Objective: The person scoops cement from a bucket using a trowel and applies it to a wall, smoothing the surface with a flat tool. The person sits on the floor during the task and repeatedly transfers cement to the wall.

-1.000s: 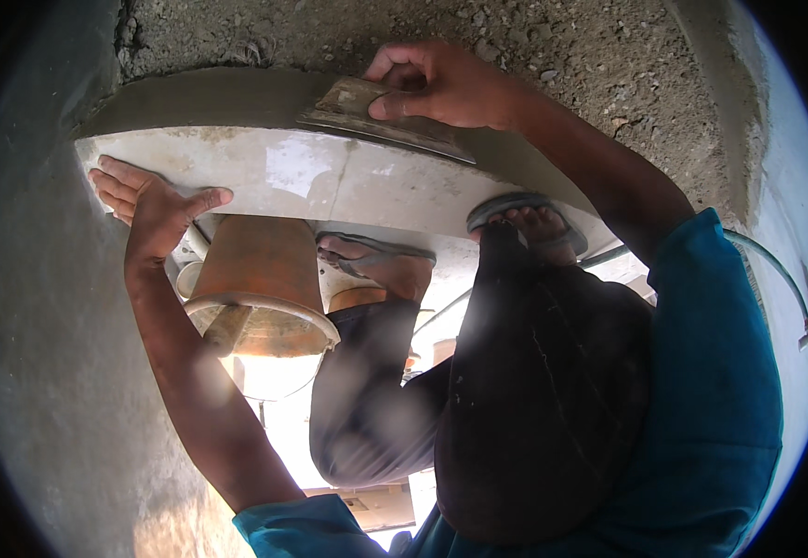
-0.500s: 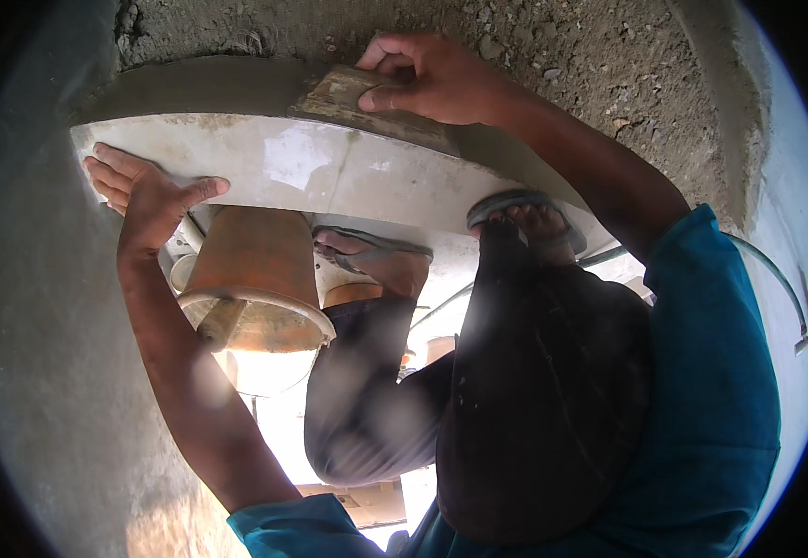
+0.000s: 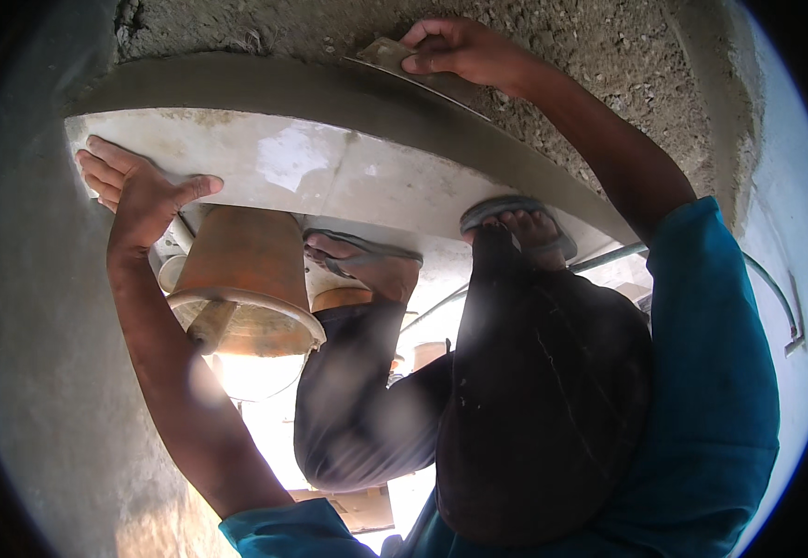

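Observation:
My left hand lies spread against the left end of a long pale curved slab, fingers apart. My right hand grips a flat rectangular float, thumb pressed on it, along the far side of a band of smooth dark grey mortar that runs above the slab. Rough, stony concrete lies beyond the band, partly under the float. A dirty orange bucket with a tool handle in it is just below my left hand.
My sandalled feet are near the slab's lower edge, knees bent. A second orange container is behind my left leg. A green hose curves at the right. A plastered wall rises on the left; a pale wall is at the right.
My right hand and the float have moved up and to the right, uncovering more of the dark mortar band. The view has shifted slightly; my left hand stays on the slab.

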Demonstrator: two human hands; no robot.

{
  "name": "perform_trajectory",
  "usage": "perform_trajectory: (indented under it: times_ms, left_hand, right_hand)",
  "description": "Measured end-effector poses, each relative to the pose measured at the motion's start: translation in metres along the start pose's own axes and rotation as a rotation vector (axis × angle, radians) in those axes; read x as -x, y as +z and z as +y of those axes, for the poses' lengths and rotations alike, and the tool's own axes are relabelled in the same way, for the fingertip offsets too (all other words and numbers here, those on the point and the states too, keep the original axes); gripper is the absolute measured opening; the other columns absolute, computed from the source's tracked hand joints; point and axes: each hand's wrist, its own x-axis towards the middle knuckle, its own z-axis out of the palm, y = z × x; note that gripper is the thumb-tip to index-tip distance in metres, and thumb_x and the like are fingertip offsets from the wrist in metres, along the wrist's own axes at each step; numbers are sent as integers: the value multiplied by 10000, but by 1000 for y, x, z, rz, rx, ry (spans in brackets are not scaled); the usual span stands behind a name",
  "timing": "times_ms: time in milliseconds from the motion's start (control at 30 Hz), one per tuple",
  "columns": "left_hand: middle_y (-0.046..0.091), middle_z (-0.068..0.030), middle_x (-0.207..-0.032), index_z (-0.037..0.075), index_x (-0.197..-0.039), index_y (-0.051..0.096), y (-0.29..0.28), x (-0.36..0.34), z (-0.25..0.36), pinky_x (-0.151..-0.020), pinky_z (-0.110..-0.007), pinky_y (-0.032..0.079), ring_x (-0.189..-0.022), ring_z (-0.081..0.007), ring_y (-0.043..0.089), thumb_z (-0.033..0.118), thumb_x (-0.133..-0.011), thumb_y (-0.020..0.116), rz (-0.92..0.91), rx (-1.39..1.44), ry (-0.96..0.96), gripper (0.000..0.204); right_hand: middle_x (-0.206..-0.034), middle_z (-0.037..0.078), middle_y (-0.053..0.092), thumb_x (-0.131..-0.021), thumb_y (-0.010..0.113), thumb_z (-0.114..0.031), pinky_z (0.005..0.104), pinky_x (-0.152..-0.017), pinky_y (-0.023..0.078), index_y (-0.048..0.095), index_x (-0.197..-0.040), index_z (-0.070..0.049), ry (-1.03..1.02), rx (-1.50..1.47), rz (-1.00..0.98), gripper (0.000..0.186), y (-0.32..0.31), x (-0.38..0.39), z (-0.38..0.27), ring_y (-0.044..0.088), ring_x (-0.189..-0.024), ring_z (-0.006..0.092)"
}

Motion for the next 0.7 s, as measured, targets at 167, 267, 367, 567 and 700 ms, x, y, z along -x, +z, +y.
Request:
perform_trajectory:
  times_ms: [167,267,367,567,700]
  left_hand:
    - [-277,-392,-1546,-91,-1488,-238,-2,-1,1,-1215,-535,-36,-1468,-487,-273,534,-485,982,3,-4,-1,1698]
    - [-274,-389,-1549,-91,-1491,-232,-1,1,1,-1216,-532,-38,-1471,-484,-270,537,-487,979,14,8,11,1693]
    - [-272,-388,-1551,-90,-1491,-235,-1,0,0,-1216,-532,-40,-1473,-481,-267,532,-495,978,9,-5,-1,1688]
    - [-277,-360,-1565,-90,-1492,-246,-5,2,8,-1225,-517,-38,-1482,-440,-281,472,-518,976,-10,-4,-36,1661]
    - [-263,-395,-1551,-93,-1489,-238,-2,2,-1,-1208,-562,-39,-1474,-480,-267,529,-494,976,-8,7,-12,1689]
  right_hand:
    - [-1118,91,708,-834,800,-449,348,-934,480,663,-1217,-66,-15,67,-39,559,10,-13,7,636,-1087,208]
    - [-1077,76,720,-828,811,-434,342,-912,487,666,-1209,-67,5,54,-57,548,19,-4,-3,648,-1050,201]
    - [-1027,58,731,-825,817,-418,332,-882,490,669,-1197,-72,13,18,-79,530,25,18,-26,660,-996,188]
    - [-982,36,725,-851,804,-352,305,-854,488,664,-1168,-68,-27,-24,-130,447,35,59,-69,656,-938,143]
    - [-964,8,703,-899,780,-263,275,-851,490,646,-1163,-68,-10,-138,-111,355,31,52,-85,644,-932,89]
